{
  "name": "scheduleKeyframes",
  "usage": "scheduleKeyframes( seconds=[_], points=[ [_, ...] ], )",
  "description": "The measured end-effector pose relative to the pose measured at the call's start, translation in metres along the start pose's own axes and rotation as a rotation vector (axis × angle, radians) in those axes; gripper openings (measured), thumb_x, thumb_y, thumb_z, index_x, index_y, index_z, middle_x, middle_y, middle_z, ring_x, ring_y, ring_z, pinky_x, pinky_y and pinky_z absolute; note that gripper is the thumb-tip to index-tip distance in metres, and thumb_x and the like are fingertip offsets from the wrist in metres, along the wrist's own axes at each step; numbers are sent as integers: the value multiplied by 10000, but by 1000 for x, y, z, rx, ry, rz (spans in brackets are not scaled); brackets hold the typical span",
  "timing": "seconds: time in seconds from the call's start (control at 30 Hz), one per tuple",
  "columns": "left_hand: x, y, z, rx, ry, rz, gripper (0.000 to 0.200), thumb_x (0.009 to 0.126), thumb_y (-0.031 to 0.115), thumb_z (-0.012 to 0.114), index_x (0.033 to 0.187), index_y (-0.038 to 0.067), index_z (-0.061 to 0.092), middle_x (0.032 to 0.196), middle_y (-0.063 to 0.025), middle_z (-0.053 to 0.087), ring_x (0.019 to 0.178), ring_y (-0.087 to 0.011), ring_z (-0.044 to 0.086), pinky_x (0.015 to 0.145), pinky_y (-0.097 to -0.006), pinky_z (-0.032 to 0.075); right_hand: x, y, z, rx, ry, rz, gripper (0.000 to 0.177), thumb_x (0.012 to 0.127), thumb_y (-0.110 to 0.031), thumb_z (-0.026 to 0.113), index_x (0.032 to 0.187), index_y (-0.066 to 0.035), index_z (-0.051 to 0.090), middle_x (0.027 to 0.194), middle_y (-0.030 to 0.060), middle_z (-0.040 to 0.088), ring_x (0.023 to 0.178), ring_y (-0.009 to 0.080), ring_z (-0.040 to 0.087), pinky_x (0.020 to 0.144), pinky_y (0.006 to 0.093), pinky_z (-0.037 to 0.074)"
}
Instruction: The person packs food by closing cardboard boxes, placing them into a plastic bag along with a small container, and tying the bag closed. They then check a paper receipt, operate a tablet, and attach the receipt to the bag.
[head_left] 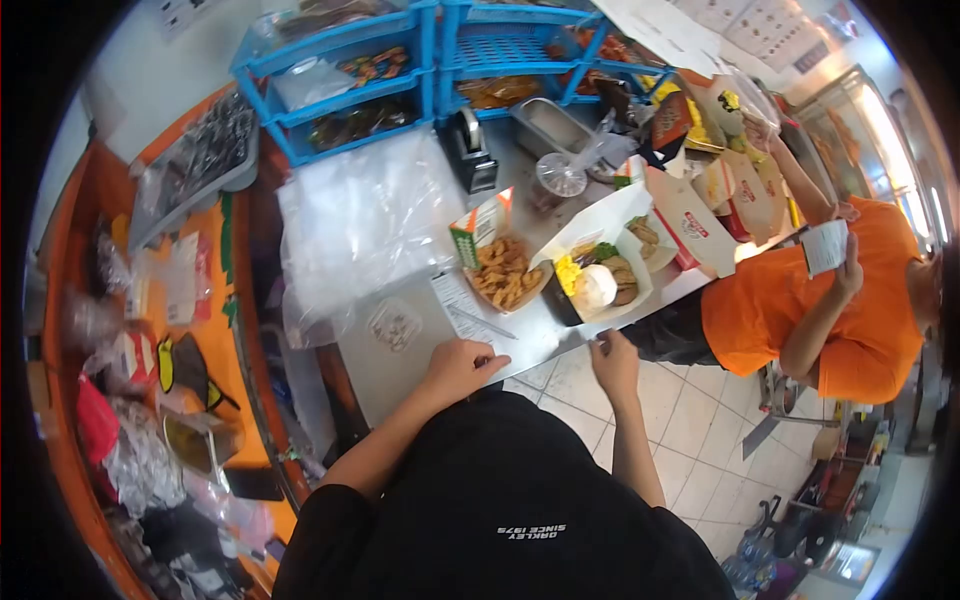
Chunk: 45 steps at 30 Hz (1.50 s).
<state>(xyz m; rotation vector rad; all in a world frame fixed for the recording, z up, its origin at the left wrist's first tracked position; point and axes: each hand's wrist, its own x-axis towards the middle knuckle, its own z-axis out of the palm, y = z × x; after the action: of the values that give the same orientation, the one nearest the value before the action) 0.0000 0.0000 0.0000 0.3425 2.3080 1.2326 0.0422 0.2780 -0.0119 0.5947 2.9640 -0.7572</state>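
left hand [460, 366] resting curled on the near end of the receipt [462, 312], just left of the open meal box [600, 270], can't tell if it's pinching, right hand [614, 360] lying loose and empty at the bench [532, 340] edge under that box, fries tray [505, 273] crowding its left, tiled floor [700, 410] opening up past the edge

White printed receipt [458, 303], lying flat near the front edge of the steel table [392, 372], and, just to its right, an open white meal box [634, 262], lid raised behind, holding rice, yellow corn, greens and brown fried pieces.
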Motion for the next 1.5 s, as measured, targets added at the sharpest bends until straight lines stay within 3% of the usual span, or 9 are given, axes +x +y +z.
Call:
scheduleKeyframes(
  seconds=[0.1,0.17,0.4,0.53,0.73,0.97,1.1,1.37,1.5],
  points=[
    [19,9,15,29,-168,105,208,813,220,661,875,22,681,863,-133,665,841,-274,615,775,-355,464,35,36,-23,51,392,-47,317,804,-166,640,1037,36,566,860,209,617,826,363,582,749,417,451],
    [25,14,22,-60,-79,546,222,823,223,650,908,20,675,890,-141,663,818,-287,615,764,-369,469,55,52,-27,-51,563,-145,349,835,-175,607,1104,36,536,927,220,605,893,388,560,786,422,438],
    [57,35,39,-114,-257,334,254,842,204,642,1007,12,646,950,-98,670,877,-178,632,744,-315,485,107,92,-12,316,365,78,332,921,-227,440,913,65,599,899,245,606,845,384,578,771,417,439],
    [85,72,35,-114,175,331,236,810,156,657,990,5,636,902,-114,652,858,-221,610,744,-347,467,125,85,-28,410,536,26,240,887,-181,510,895,38,607,834,187,601,782,367,560,727,412,435],
    [147,120,31,287,811,351,460,781,175,662,1180,36,480,1088,-141,569,1000,-346,520,904,-423,377,205,-11,-89,368,666,-705,249,823,-110,590,1031,16,540,1000,183,569,1010,358,515,853,455,387],
    [170,127,31,322,753,273,324,873,178,550,1163,45,491,977,-177,605,958,-372,538,867,-442,396,237,6,-91,327,-47,-596,170,865,-124,551,856,32,485,856,254,561,827,413,565,730,450,430],
    [159,118,26,228,534,364,214,915,159,485,1064,17,542,956,-183,614,848,-370,595,717,-407,464,220,21,-103,392,202,-970,134,848,-74,561,921,32,525,804,230,563,803,407,569,739,429,452],
    [162,121,37,-43,742,467,151,854,12,539,980,-16,617,970,-153,655,913,-280,642,805,-331,492,211,18,-99,639,30,-864,305,812,40,544,1102,-19,617,953,183,664,856,316,655,766,364,494],
    [166,103,37,-98,664,547,124,831,-22,550,910,-22,646,956,-141,665,908,-257,651,800,-323,500,226,34,-90,669,-44,-934,191,802,44,564,950,12,680,960,156,684,895,244,669,809,301,499]
  ],
)
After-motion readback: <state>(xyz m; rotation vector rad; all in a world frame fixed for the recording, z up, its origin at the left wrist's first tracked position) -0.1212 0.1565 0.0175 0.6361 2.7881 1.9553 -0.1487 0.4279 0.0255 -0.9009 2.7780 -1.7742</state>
